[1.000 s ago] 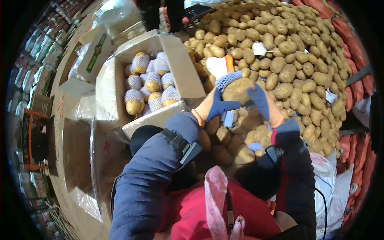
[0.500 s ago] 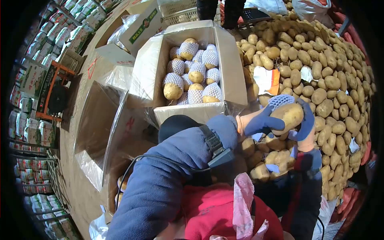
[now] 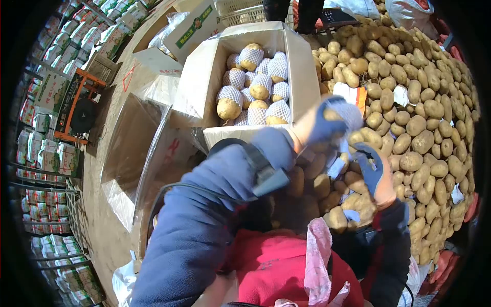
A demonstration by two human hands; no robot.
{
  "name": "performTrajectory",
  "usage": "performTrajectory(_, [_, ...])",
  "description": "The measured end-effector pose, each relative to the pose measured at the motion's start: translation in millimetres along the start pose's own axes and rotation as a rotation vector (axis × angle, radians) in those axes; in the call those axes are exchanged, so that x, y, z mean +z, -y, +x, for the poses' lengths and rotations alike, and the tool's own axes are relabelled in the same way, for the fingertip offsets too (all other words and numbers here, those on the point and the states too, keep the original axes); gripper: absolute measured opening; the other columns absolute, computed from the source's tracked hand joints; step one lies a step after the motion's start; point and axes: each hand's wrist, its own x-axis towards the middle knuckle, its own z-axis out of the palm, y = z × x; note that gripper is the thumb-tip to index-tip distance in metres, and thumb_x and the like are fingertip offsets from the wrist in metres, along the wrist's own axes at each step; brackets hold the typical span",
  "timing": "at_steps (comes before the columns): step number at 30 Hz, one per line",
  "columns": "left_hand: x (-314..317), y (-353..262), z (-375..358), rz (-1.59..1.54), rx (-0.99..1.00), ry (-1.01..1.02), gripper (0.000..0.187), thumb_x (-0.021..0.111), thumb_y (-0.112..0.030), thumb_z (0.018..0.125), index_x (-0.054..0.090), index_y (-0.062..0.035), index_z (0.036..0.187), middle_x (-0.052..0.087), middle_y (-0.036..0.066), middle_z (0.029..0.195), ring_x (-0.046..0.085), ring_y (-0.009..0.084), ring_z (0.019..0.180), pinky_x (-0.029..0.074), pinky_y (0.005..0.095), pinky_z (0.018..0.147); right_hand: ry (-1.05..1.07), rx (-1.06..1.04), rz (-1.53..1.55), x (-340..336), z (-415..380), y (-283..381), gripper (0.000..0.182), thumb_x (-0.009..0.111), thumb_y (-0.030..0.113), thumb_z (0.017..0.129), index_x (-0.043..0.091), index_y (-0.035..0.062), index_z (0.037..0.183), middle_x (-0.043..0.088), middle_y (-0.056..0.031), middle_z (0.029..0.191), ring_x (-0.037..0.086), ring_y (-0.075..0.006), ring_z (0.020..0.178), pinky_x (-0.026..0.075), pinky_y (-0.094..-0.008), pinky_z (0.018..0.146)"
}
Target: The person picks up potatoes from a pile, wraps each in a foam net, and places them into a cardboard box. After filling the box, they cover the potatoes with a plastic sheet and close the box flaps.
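My left hand (image 3: 322, 123), in a blue-palmed glove, is closed around a potato (image 3: 349, 113) wrapped in a white foam net. Motion smears both somewhat. They are just right of the cardboard box (image 3: 303, 77), which holds several net-wrapped potatoes (image 3: 260, 88). Lower and to the right, my right hand (image 3: 376, 174) wears a similar glove. Its thumb and fingers are curved but apart, with nothing between them. Loose potatoes (image 3: 332, 192) and bluish scraps (image 3: 336, 168) lie beneath and beside the hands.
A big heap of bare potatoes (image 3: 422, 143) fills the right side. Flattened or half-open cartons (image 3: 128, 148) with plastic liners stand left of the box, and an orange-framed scale (image 3: 82, 110) is farther left. Another person's legs (image 3: 309, 15) show at the top, near a crate (image 3: 238, 13).
My left hand has lifted the netted potato up and away from my right hand, which has let go and dropped slightly lower. The camera view has shifted a little.
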Motion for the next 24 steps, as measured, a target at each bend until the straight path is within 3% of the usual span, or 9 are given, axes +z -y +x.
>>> performTrajectory(4, [-111.1, -33.4, -1.4, -0.087, -0.482, -0.070, 0.074, 0.071, -0.028, 0.082, 0.032, -0.0043, 0.140, 0.054, 0.019, 0.121, 0.058, 0.0226, 0.104, 0.050, 0.0346, 0.087, -0.024, -0.028, -0.158, -11.8, -0.5, -30.0, 0.020, 0.059, 0.007, 0.089, 0.063, -0.0005, 0.107, 0.067, -0.0138, 0.103, 0.065, -0.0212, 0.094, 0.049, -0.0310, 0.083])
performTrajectory(6, [-152.2, 9.3, -23.9, 0.179, -0.262, -0.231, 0.079, 0.077, -0.035, 0.076, 0.036, -0.0047, 0.137, 0.055, 0.026, 0.120, 0.056, 0.0324, 0.112, 0.042, 0.0398, 0.100, 0.058, 0.064, -0.023, -12.2, -0.9, -26.3, 0.020, 0.058, 0.008, 0.089, 0.063, -0.0003, 0.107, 0.068, -0.0144, 0.102, 0.065, -0.0233, 0.094, 0.049, -0.0320, 0.084])
performTrajectory(10, [-211.5, 110.1, -95.3, 1.039, -0.370, 0.189, 0.065, 0.066, -0.038, 0.084, 0.039, -0.0169, 0.138, 0.049, 0.026, 0.131, 0.053, 0.0424, 0.117, 0.042, 0.0430, 0.101, 0.171, 0.025, -0.110, -8.6, 1.4, -25.8, 0.022, 0.058, 0.007, 0.089, 0.063, 0.0002, 0.109, 0.068, -0.0150, 0.100, 0.065, -0.0256, 0.095, 0.049, -0.0328, 0.084])
performTrajectory(11, [-221.0, 124.5, -89.5, 0.876, -0.561, 0.122, 0.055, 0.071, -0.032, 0.082, 0.049, -0.0105, 0.127, 0.056, 0.024, 0.115, 0.058, 0.0379, 0.107, 0.045, 0.0400, 0.093, 0.151, -0.033, -0.170, -7.7, 1.7, -30.5, 0.023, 0.058, 0.007, 0.088, 0.064, 0.0007, 0.109, 0.067, -0.0157, 0.101, 0.065, -0.0263, 0.095, 0.049, -0.0332, 0.084])
performTrajectory(14, [-210.7, 63.6, -63.2, 1.215, -0.354, 0.276, 0.036, 0.063, -0.016, 0.087, 0.056, -0.0091, 0.122, 0.058, 0.019, 0.112, 0.060, 0.0266, 0.100, 0.049, 0.0343, 0.087, 0.145, -0.083, -0.261, -5.7, 0.9, -54.1, 0.026, 0.059, 0.008, 0.086, 0.064, 0.0034, 0.111, 0.066, -0.0176, 0.104, 0.064, -0.0306, 0.098, 0.049, -0.0353, 0.085])
performTrajectory(18, [-159.0, 20.2, -9.3, 0.722, 0.094, 0.013, 0.025, 0.059, -0.021, 0.090, 0.064, -0.0083, 0.111, 0.064, 0.016, 0.107, 0.065, 0.0292, 0.095, 0.051, 0.0352, 0.083, 0.143, -0.071, -0.351, -0.8, -0.6, -112.6, 0.021, 0.060, 0.012, 0.085, 0.065, 0.0052, 0.105, 0.065, -0.0165, 0.102, 0.062, -0.0346, 0.096, 0.049, -0.0400, 0.084])
performTrajectory(20, [-106.0, -34.3, 7.3, 0.319, 0.084, 0.084, 0.036, 0.059, -0.024, 0.092, 0.056, -0.0051, 0.122, 0.060, 0.007, 0.114, 0.060, 0.0203, 0.104, 0.049, 0.0319, 0.090, 0.291, -0.126, -0.488, 11.2, -2.0, -139.1, 0.024, 0.059, 0.013, 0.083, 0.064, 0.0070, 0.105, 0.064, -0.0160, 0.098, 0.061, -0.0346, 0.095, 0.048, -0.0435, 0.084])
performTrajectory(23, [-27.9, -64.3, 10.6, -0.513, -0.116, -0.052, 0.033, 0.053, -0.023, 0.095, 0.055, -0.0057, 0.124, 0.059, 0.007, 0.119, 0.060, 0.0187, 0.105, 0.048, 0.0326, 0.091, 0.690, 0.171, -0.828, 66.1, 4.4, -159.4, 0.037, 0.052, 0.008, 0.078, 0.063, 0.0146, 0.113, 0.062, -0.0136, 0.112, 0.060, -0.0306, 0.104, 0.047, -0.0412, 0.090])
performTrajectory(24, [-13.5, -61.9, 10.9, -0.641, -0.147, -0.079, 0.031, 0.052, -0.021, 0.096, 0.054, -0.0058, 0.124, 0.059, 0.007, 0.120, 0.061, 0.0185, 0.106, 0.048, 0.0328, 0.091, 0.546, -0.089, -0.771, 77.3, -6.9, -165.8, 0.037, 0.052, 0.007, 0.077, 0.062, 0.0139, 0.112, 0.062, -0.0132, 0.114, 0.059, -0.0306, 0.107, 0.047, -0.0392, 0.093])
